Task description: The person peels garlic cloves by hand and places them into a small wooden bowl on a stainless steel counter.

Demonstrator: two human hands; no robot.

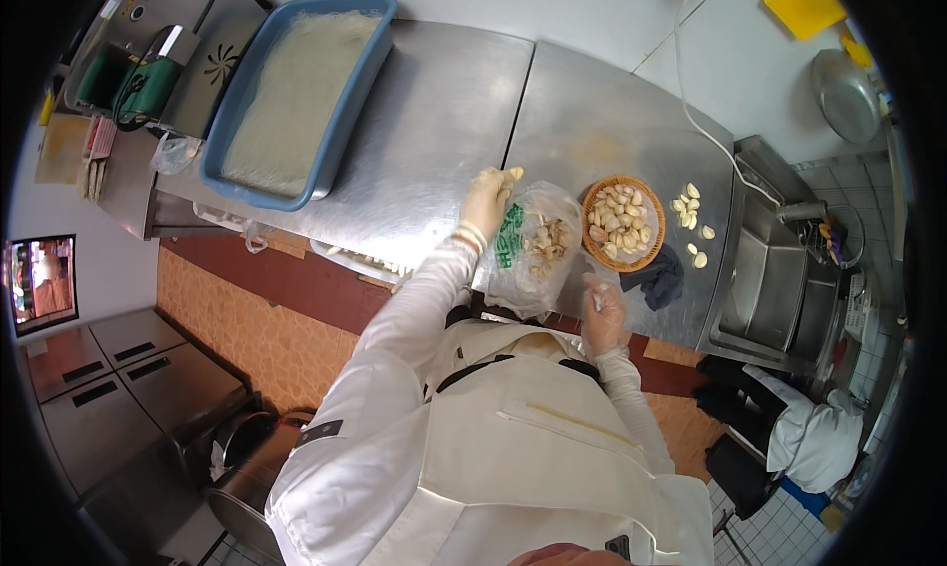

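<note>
My left hand (484, 205), in a pale glove, pinches a garlic clove (516, 173) at its fingertips above the steel counter. Just right of that hand lies a clear plastic bag (534, 281) with green print and garlic skins (549, 239) on it. A round wicker basket (587, 233) full of garlic cloves (620, 214) stands beside the bag. My right hand (604, 313), in a thin clear glove, is curled near the counter's front edge, below the basket. Whether it holds anything is unclear. Loose peeled cloves (689, 205) lie right of the basket.
A dark cloth (658, 279) lies against the basket. At the left stands a blue tub (342, 111) of pale, thin strands. A steel sink (762, 292) adjoins the counter's right end. A white cable (684, 107) hangs down towards it. White and black clothing (817, 440) shows at lower right.
</note>
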